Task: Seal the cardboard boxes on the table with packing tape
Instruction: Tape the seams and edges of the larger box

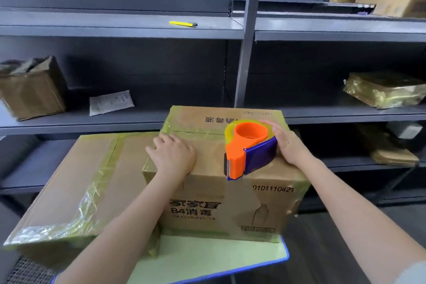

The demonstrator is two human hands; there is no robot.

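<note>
the printed cardboard box (230, 191) sits at the centre of the frame on a pale green mat with a blue edge (219, 258) that covers the tabletop; its near face reads "84" beside chinese characters, with a faint line of latin letters underneath that is too blurred to read, a bottle outline to the right, and "0101110421" near the top right corner. on its top, seen upside down, are more characters and the number "1001011 0421". yellowish packing tape already runs along its edges and across the top seam. the left hand (173, 157) lies flat, fingers spread, on the left part of the top, its grip open and holding nothing. the right hand (290, 147) has its grip closed around the blue handle of the orange tape dispenser (246, 150), which rests on the right part of the top with its toothed blade at the near edge. a second, plain cardboard box (76, 191), taped in the same yellowish film, lies just left of the first, touching it. on the grey shelves behind lie a yellow utility knife (183, 23) at upper centre, a printed paper slip (110, 102) too small to read, a crumpled box (32, 90) at left, and a film-wrapped parcel (382, 92) at right; the contents of all the boxes are hidden.
</note>
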